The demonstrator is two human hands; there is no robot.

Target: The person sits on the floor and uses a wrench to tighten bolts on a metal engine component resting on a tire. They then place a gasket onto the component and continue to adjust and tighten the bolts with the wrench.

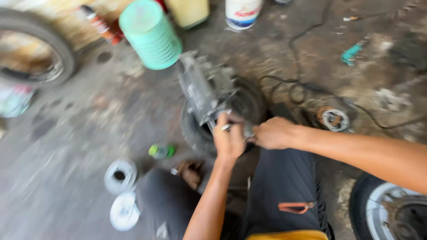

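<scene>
Engine casing (205, 89) sits tilted on a small tyre (195, 129); left hand (229, 140) and right hand (273, 132), fingers curled, grip its near end, which may slip and topple.

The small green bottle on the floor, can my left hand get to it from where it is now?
Probably yes. The green bottle lies on bare concrete just left of the left hand, which rests on the engine part sitting on the tyre. Nothing lies between them.
</scene>
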